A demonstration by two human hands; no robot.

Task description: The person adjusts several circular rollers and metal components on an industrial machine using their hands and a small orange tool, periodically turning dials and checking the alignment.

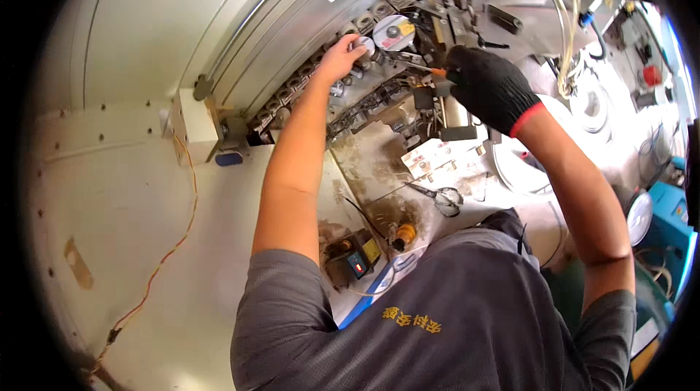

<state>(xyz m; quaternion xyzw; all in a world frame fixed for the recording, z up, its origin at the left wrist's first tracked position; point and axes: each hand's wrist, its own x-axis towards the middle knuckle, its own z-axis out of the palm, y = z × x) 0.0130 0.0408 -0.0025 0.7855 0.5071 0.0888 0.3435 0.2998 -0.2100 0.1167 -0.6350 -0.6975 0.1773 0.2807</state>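
My bare left hand (pixel 340 60) reaches far out to a row of metal fittings along the machine's edge. Its thumb and fingers close around a small round pale-topped metal piece (pixel 365 47). Just beyond sits a larger white disc (pixel 394 32) with a metal hub. My right hand (pixel 492 87), in a black knit glove with a red cuff, grips a screwdriver (pixel 437 71) with an orange part on its handle. The thin metal shaft points left, toward the fittings beside my left hand. Most of the handle is hidden in the glove.
Scissors (pixel 446 201) lie on the stained worktop, near a small box with a lit display (pixel 357 264) and a yellow-orange handled item (pixel 403 235). White round reels (pixel 516 166) stand to the right. A thin wire (pixel 191 210) crosses the pale panel at left.
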